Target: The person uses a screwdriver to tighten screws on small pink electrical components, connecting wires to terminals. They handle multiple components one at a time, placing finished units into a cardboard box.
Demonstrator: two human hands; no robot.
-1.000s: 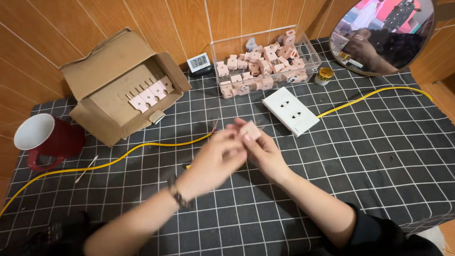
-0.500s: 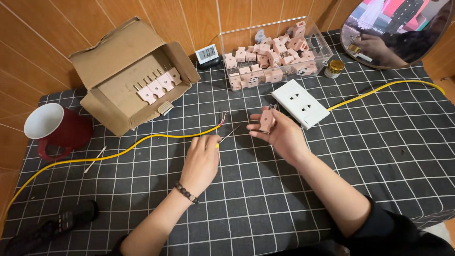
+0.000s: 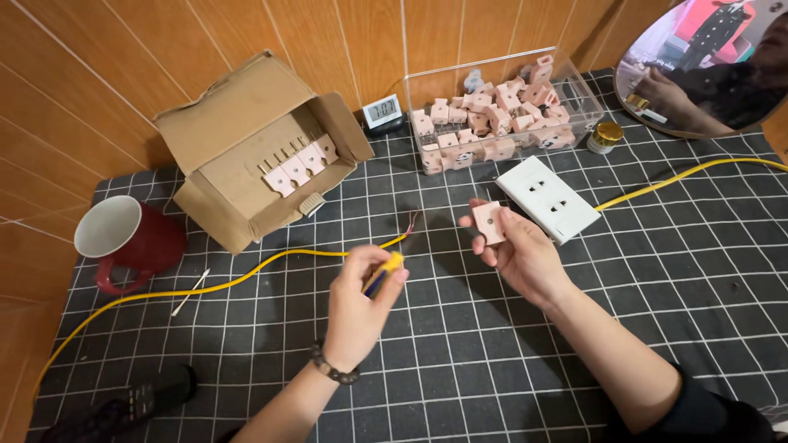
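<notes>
Pinching a small pink socket insert point(image 3: 489, 222) between thumb and fingertips, the right hand point(image 3: 517, 250) holds it upright above the middle of the checked tablecloth point(image 3: 509, 369), just in front of the white double socket plate point(image 3: 547, 198) that lies flat there. The left hand point(image 3: 361, 299) is curled shut around a small screwdriver with a yellow and blue handle point(image 3: 384, 271), its tip end pointing up toward the far edge. Close beyond that hand, the stripped end of a yellow cable point(image 3: 246, 275) lies on the cloth, bare strands fanned out; the cable runs away toward the left edge. A second yellow run leaves the socket plate toward the right edge.

Along the far edge sits a clear plastic tub point(image 3: 501, 123) filled with more pink inserts, with a small digital clock point(image 3: 382, 111) to its left and a gold-lidded little jar point(image 3: 606, 137) to its right. An open cardboard box point(image 3: 246, 148) with a few pink pieces inside stands at the far left, and a red mug point(image 3: 131, 239) rests near the left edge, with a cotton swab point(image 3: 190, 292) beside it. A round mirror point(image 3: 706, 61) leans at the far right corner.
</notes>
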